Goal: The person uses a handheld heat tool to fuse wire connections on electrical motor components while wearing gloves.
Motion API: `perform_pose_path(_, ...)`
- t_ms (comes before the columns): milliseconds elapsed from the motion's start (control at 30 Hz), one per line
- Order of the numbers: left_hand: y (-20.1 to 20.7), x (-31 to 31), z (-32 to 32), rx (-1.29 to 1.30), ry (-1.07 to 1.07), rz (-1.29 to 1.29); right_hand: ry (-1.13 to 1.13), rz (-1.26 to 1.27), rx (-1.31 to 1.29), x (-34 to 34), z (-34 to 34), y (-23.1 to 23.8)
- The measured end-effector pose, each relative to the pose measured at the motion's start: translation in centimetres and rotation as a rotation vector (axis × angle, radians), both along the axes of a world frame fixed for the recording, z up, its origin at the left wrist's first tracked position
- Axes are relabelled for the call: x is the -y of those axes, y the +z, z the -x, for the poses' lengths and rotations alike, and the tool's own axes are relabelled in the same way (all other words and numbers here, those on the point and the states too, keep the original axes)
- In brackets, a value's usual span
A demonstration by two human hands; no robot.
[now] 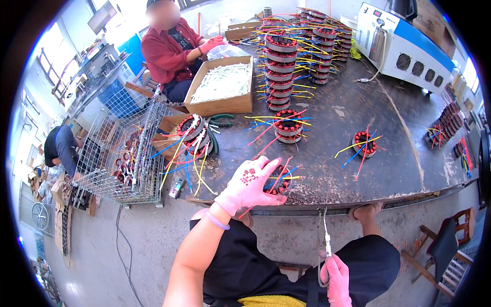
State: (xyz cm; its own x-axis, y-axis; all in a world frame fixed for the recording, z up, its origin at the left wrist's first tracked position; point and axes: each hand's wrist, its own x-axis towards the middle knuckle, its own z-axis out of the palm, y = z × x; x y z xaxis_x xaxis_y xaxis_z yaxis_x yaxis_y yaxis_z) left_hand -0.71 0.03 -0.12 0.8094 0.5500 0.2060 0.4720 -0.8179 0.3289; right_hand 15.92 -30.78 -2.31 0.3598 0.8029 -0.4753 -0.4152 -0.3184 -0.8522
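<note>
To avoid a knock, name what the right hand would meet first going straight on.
Beyond its slim tool, the right hand would probably meet the table's near edge, though depth is unclear.

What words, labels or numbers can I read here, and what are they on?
I won't copy out wording, but this is where marks show:
Co-worker's dark shirt: pale lettering, partly covered by the open red overshirt.
White-and-blue machine: small markings on its panel, too small to read.
Person's gloved left hand: dark red blocky pattern, no readable word.
</note>
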Motion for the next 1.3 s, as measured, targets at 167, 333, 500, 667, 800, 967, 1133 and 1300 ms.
perform_pose_path(167,-1.2,0.1,0.3,-0.076,-0.066,-0.006,0.031,0.002,-0.036,0.2,-0.2,-0.5)
perform_pose_path(333,-0.9,0.2,0.3,-0.067,-0.071,-0.007,0.026,-0.003,-0.055,0.5,0.0,-0.9)
perform_pose_path(500,-0.9,0.2,0.3,-0.052,-0.076,0.002,0.021,0.007,-0.082,0.9,0.0,-2.0)
perform_pose_path(667,-0.9,0.2,0.3,-0.06,-0.08,-0.002,0.037,0.004,-0.036,0.4,0.4,-1.0)
perform_pose_path(800,-0.7,0.4,0.3,-0.054,-0.074,-0.002,0.043,0.01,0.053,0.1,0.9,0.6)
perform_pose_path(967,-0.7,0.4,0.4,-0.057,-0.071,-0.004,0.058,-0.007,0.052,0.3,0.9,0.4)
perform_pose_path(1133,-0.9,0.4,0.4,-0.049,-0.073,-0.003,0.065,-0.009,0.081,0.2,1.1,0.8)
perform_pose_path(1300,-0.7,0.3,0.4,-0.057,-0.073,0.009,0.067,0.034,-0.014,0.3,0.7,-0.1)
